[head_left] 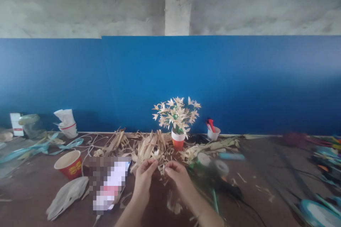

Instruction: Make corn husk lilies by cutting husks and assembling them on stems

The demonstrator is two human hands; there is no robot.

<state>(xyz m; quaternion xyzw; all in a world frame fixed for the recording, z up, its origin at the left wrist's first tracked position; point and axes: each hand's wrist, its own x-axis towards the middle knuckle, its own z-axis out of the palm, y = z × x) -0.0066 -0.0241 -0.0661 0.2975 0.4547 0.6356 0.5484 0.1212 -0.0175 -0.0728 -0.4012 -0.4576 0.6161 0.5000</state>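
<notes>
My left hand [146, 172] is closed in a pinch, and a small pale flower [156, 154] shows just above its fingertips. To its right, my right hand [176, 172] is pinched as well, with a tiny pale bit at its fingertips that I cannot make out. Dried corn husks [153, 145] lie in a heap right behind both hands. Beyond my right hand stands a red and white paper cup [178, 143] holding a bunch of cream-coloured husk flowers [177, 113] with green stems.
A phone [113, 184] lies left of my hands, near a red paper bucket [69, 165] and a large dry husk [68, 197]. On the right are tape rolls [221, 167], a dark corded tool [226, 186] and a white cup [214, 134]. A blue partition [133, 78] closes off the back.
</notes>
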